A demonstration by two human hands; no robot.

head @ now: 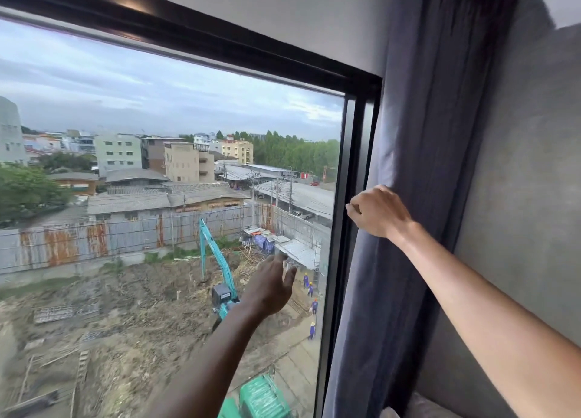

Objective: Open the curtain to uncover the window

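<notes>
Our right hand (379, 211) has its fingers closed on the leading edge of the grey-blue fabric curtain (418, 166), bunched beside the black-framed glass window (358, 166); our left hand (272, 287) hangs spread, empty. We should push the last folds clear of the frame, smoothly.

My curtain (418, 166) hangs bunched at three o'clock against the grey wall (518, 166), beside the black window frame (361, 166).
</notes>
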